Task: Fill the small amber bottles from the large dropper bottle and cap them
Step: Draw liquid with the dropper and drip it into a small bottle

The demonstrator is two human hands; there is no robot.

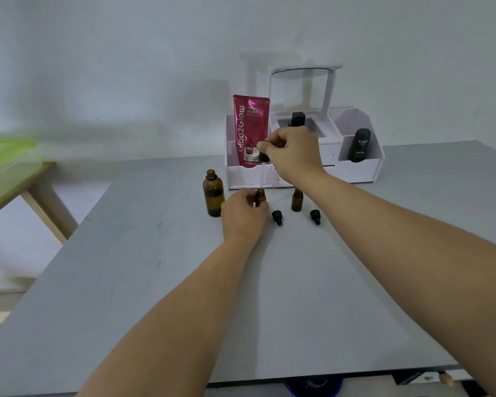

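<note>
From the head view, the person's right hand [291, 156] is reaching forward with the wrist bent down. Its thumb and fingertips are pinching the black rubber bulb of the glass-pipette dropper [263, 158], so the pipette is hanging straight down from the pinch, which looks meant for squeezing out liquid. Directly under those fingertips, the left hand [242, 213] is resting on the flat grey table [298, 296] with its fingers curled round a small open amber glass bottle [260, 196], probably steadying it so the narrow mouth is meeting the pipette's tip. I cannot tell how far in the tip is sitting. The large open amber dropper bottle [213, 193] is standing just beyond the left knuckles, handy for refilling. To the other side of the curled fingers, a second small uncapped amber bottle [297, 200] is waiting apart, with two small black screw-on dropper caps [277, 217] lying nearer the person, ready for closing.
</note>
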